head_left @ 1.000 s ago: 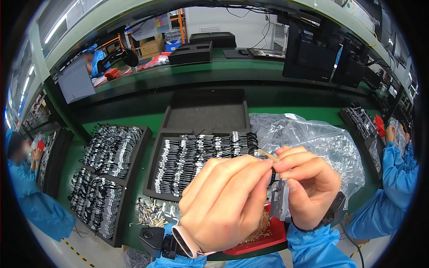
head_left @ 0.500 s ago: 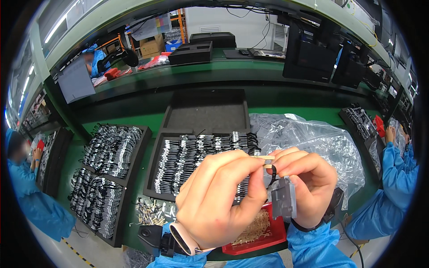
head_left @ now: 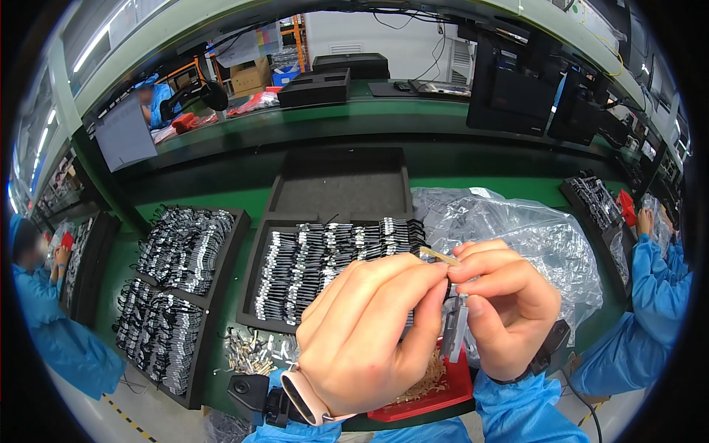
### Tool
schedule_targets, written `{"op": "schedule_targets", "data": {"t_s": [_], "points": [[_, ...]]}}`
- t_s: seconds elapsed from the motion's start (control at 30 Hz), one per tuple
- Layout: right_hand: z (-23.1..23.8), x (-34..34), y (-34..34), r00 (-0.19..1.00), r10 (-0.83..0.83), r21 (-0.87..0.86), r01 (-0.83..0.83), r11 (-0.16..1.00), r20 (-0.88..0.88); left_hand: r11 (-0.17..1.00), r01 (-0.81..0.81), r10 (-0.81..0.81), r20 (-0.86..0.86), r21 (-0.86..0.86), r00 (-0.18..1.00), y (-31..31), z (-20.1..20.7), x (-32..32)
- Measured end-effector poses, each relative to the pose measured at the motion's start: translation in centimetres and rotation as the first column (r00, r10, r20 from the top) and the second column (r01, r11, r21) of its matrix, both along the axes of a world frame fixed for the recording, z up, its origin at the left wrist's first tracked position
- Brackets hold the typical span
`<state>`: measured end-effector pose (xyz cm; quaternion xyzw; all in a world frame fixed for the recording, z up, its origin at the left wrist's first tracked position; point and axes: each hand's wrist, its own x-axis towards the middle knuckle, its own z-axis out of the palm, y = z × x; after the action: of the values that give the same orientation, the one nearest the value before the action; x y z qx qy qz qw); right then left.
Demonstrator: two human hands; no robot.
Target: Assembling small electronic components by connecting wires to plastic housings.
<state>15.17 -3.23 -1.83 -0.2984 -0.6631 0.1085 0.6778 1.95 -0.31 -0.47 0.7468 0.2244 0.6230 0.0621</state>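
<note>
Close together above the bench, my left hand (head_left: 369,325) and my right hand (head_left: 509,303) meet at the fingertips, both closed in a pinch. A small grey plastic part (head_left: 456,328) hangs between them, seen nearly edge-on, with my right thumb against it. A thin tan strip (head_left: 439,256) sticks out above the touching fingertips. The short black cable of the part is mostly hidden by the fingers. Behind my left hand lies a black foam tray (head_left: 258,314) holding rows of small black-and-silver parts (head_left: 279,273).
Loose small pieces (head_left: 255,351) lie left of my wrist. Below my hands sits a red bin (head_left: 450,391) with tan scraps. Clear plastic bags (head_left: 539,251) cover the right side. Another full tray (head_left: 210,310) stands left. Co-workers in blue sleeves (head_left: 628,347) are on both sides.
The grey part has turned from facing me to nearly edge-on. My fingertips have drawn together, covering most of the black cable, and the tan strip now slants.
</note>
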Motion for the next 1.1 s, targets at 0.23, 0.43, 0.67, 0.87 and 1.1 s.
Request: {"op": "schedule_targets", "data": {"t_s": [0.23,0.43,0.67,0.87,1.1], "points": [[-0.05,-0.13,-0.02,1.000,-0.018,0.014,0.018,1.000,0.014,1.000,-0.004,0.004,0.003,-0.013,1.000,-0.13,0.02,-0.11],[-0.08,-0.07,0.00,1.000,-0.023,0.017,0.023,1.000,0.020,0.999,0.004,-0.004,0.000,-0.034,1.000,-0.11,0.02,-0.23],[-0.06,-0.12,0.00,1.000,-0.006,0.025,0.005,1.000,0.008,0.999,-0.015,0.016,0.018,-0.051,1.000,-0.40,0.07,-0.13],[-0.30,-0.44,0.07,0.984,0.073,-0.088,-0.088,0.992,-0.161,0.998,-0.054,0.055,0.024,-0.045,0.998,-0.11,-0.20,-0.45],[0.09,0.52,-0.19,0.898,0.125,-0.331,-0.281,0.901,-0.422,0.988,-0.064,0.074,-0.066,0.138,0.995,0.13,-0.24,-0.70]]}}
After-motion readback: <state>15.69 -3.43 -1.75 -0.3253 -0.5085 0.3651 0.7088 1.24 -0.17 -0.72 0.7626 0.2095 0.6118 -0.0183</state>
